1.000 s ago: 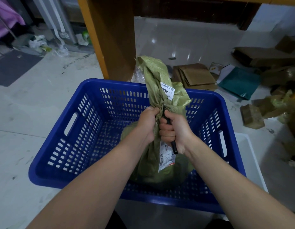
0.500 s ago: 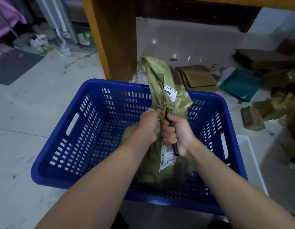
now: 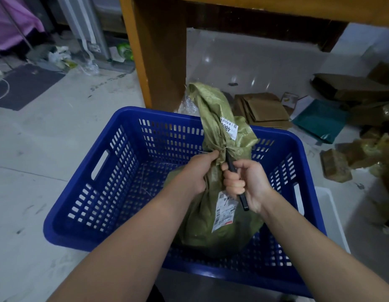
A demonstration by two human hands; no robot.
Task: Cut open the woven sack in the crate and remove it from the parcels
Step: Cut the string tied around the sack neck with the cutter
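Clearly the green woven sack is soft and limp: it stands in the right half of the blue crate, its base bulging on the crate floor, its neck pinched into a tight waist and the loose top flopping up past the far rim. The weave looks slick and crinkly, so the bunched neck is likely the surest place to take hold; the belly, filled by parcels that cannot be seen, would probably slump and slide under a grip. Its weight is hard to judge (the rounded base suggests a modest load). The left hand is clenched round the neck just below the tie. The right hand is closed on a slim black cutter, whose tip sits at the tied waist, touching the fabric. Two white labels are stuck on the sack, one high and one low. The crate rests on a pale, scuffed floor; a wooden post rises just beyond it, and flattened cardboard litters the far right.
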